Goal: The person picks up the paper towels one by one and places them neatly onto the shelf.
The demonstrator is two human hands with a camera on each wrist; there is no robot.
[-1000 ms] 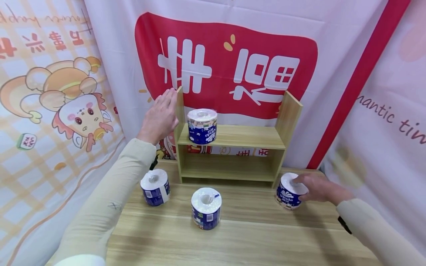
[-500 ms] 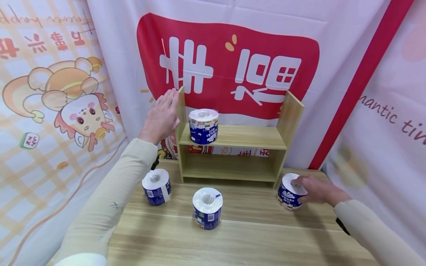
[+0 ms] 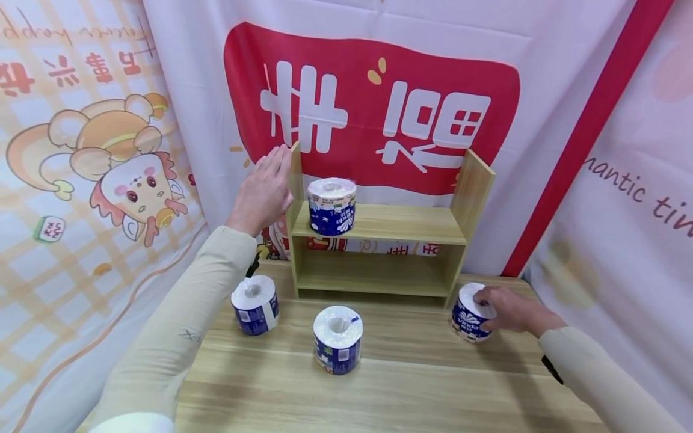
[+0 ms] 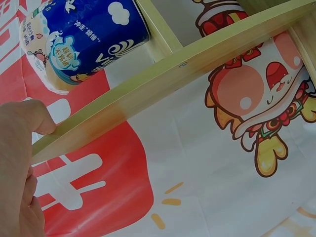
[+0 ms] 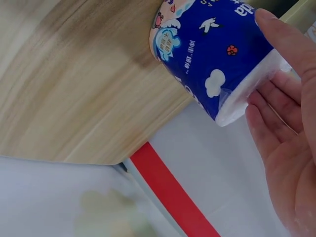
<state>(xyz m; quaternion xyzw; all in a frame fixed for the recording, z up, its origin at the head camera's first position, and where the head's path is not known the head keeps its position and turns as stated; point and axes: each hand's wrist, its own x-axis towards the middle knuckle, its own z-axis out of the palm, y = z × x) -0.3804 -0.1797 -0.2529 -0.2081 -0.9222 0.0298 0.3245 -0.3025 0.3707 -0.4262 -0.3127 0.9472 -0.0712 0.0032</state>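
Note:
My left hand (image 3: 262, 195) grips the top of the left side panel (image 4: 118, 96) of a small wooden shelf (image 3: 403, 222), thumb on one face and fingers on the other. On the shelf's upper board, beside that panel, a blue and white wrapped toilet roll (image 3: 332, 210) stands upright. Right of the shelf, my right hand (image 3: 514, 310) holds another toilet roll (image 3: 467, 322) standing on the table. Its thumb (image 5: 281, 37) lies along the printed side, while the fingers are at the white top end, by the core hole.
Two more toilet rolls stand on the wooden table (image 3: 406, 397): one at the left (image 3: 254, 313) under my left forearm, one in front of the shelf (image 3: 337, 352). A printed cloth (image 3: 368, 114) hangs close behind the shelf, and more cloth (image 3: 108, 198) closes the left side.
My right hand and wrist have shifted slightly left at the roll. The left hand stays on the panel, and the rolls keep their places.

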